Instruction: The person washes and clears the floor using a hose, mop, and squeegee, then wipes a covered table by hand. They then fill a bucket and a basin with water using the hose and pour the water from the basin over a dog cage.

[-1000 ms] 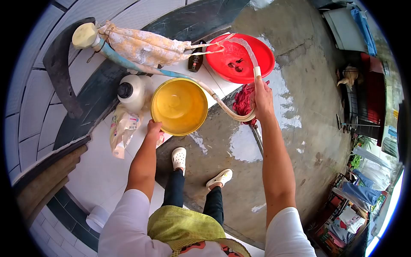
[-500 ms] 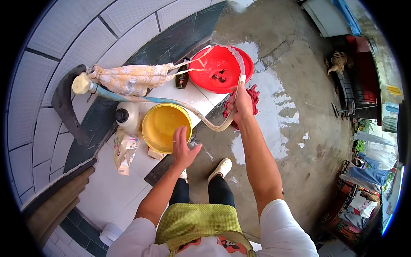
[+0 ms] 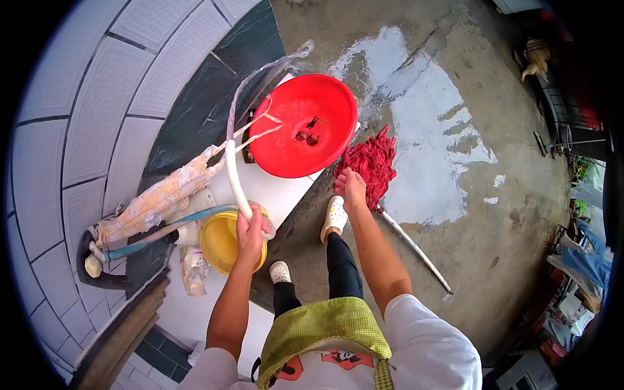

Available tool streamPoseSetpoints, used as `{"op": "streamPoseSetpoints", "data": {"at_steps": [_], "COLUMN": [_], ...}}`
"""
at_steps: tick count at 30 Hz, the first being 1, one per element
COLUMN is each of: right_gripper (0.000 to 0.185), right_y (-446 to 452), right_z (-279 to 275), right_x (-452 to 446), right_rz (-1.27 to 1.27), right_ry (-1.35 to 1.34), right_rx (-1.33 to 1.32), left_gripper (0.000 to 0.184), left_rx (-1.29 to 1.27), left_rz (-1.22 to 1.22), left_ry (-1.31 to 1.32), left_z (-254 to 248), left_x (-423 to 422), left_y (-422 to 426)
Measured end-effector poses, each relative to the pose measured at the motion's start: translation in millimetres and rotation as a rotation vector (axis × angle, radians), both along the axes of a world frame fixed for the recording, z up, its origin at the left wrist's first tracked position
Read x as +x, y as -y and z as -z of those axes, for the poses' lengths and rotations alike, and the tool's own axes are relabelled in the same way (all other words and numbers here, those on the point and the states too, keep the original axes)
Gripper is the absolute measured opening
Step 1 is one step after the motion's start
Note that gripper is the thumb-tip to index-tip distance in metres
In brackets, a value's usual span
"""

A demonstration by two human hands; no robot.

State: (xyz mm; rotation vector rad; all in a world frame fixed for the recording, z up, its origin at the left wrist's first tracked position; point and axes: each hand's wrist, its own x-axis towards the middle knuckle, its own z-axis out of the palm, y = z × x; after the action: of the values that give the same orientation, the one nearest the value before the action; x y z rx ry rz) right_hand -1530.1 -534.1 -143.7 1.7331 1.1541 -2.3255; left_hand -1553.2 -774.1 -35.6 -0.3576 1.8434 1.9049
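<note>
My left hand (image 3: 249, 235) is closed around the pale end of a water hose (image 3: 233, 170), above the rim of a yellow bucket (image 3: 218, 244). Water shoots from the hose past the left side of a red basin (image 3: 338, 117), which holds water and several small dark things (image 3: 307, 135). My right hand (image 3: 351, 188) is loosely closed with nothing visible in it. It appears over the edge of a red mop head (image 3: 372, 162); whether it touches the strands I cannot tell. The mop's white handle (image 3: 416, 250) lies on the floor.
A stained cloth bundle (image 3: 159, 198) with straps hangs by the tiled wall (image 3: 91, 110), its straps reaching over the basin. A plastic packet (image 3: 194, 270) lies beside the bucket. Wet patches cover the concrete floor (image 3: 435, 149). An animal (image 3: 536, 58) lies at the far right.
The hose has passed from my right hand to my left, and its jet has swung left. My right hand has moved down toward the mop head. The view has shifted, showing the mop handle.
</note>
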Motion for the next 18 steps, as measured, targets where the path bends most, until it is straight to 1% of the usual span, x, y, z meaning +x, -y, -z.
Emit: {"op": "streamPoseSetpoints", "data": {"at_steps": [1,2,4,5,6,7,8,10,11,12,14,15,17,18], "right_gripper": [0.039,0.039,0.056,0.066,0.063,0.06,0.06,0.05,0.041,0.041,0.036,0.033,0.032,0.032], "right_y": [-11,-13,-6,-4,-2,-1,-5,-27,-41,-59,-103,-123,-163,-176], "right_z": [13,27,8,-1,28,43,53,39,30,26,40,20,-14,-37], "right_x": [-6,-17,-53,-68,-74,-80,-79,-88,-93,-94,-76,-69,-46,-31], "right_rz": [-0.045,-0.052,-0.085,-0.142,-0.222,-0.301,-0.308,-0.488,-0.45,-0.467,-0.431,-0.307,-0.262,-0.232], "right_ry": [0.092,0.104,0.194,0.094,0.174,0.247,0.251,0.455,0.495,0.484,0.293,0.152,0.228,0.151], "right_rx": [-0.027,-0.046,0.185,0.185,0.37,0.56,0.556,0.546,0.579,0.638,0.689,0.573,0.647,0.739], "left_gripper": [0.014,0.014,0.014,0.014,0.014,0.014,0.013,0.014,0.014,0.014,0.022,0.022,0.037,0.049], "left_rx": [-0.019,-0.045,-0.096,-0.113,-0.131,-0.145,-0.158,-0.156,-0.153,-0.154,-0.175,-0.18,-0.34,-0.476], "left_rz": [-0.002,-0.007,-0.01,-0.016,-0.014,-0.011,0.003,0.003,0.005,-0.007,0.047,0.033,0.097,0.162], "left_ry": [0.013,0.04,0.104,0.124,0.124,0.119,0.128,0.101,0.071,0.073,0.066,0.071,0.123,0.199], "left_z": [3,5,8,13,20,25,26,28,29,28,22,16,5,3], "left_x": [-5,-9,-14,-12,-14,-17,-19,-27,-30,-34,-43,-47,-58,-62], "left_y": [-7,-13,-24,-27,-30,-35,-37,-39,-39,-38,-32,-32,-33,-31]}}
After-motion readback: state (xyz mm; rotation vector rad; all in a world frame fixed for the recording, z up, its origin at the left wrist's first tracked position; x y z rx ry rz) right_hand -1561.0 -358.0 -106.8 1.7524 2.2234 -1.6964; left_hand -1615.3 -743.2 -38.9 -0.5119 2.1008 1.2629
